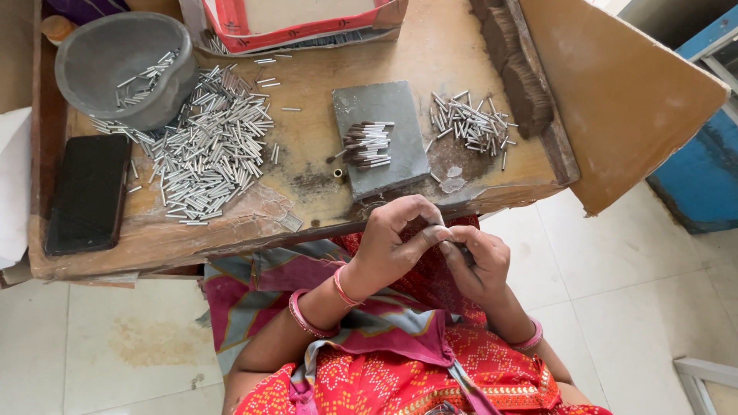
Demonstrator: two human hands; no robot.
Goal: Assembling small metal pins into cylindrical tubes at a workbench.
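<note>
Nearest, over a lap in red patterned cloth (400, 376): left hand (392, 246) and right hand (477, 265), fingertips meeting. Both closed in a tight pinch, fingers curled, on one small dark piece (455, 244) held between them just below the table edge; mostly hidden by the fingers, so its shape not clear. Pink bangles (319, 307) on the left wrist.

Just beyond, a worn wooden table (307, 146). Closest to the hands, a grey slab (400, 115) lying flat, with a small bundle of short tubes with dark ends (367, 144) on it. A tiny brass ring (338, 174) beside the slab's left edge. To the right of the slab, a small heap of silvery tubes (470, 123). To the left, a much larger heap of the same tubes (215, 146), spread loosely. At the far left edge, a black phone (88, 192) lying flat.

Farther back, a grey bowl (123, 65) holding a few tubes, touching the big heap. Behind, a red and white box (300, 19). At the back right, a row of dark brown sticks (519, 69) against a brown board (623, 92). Pale floor tiles (630, 292) all round.
</note>
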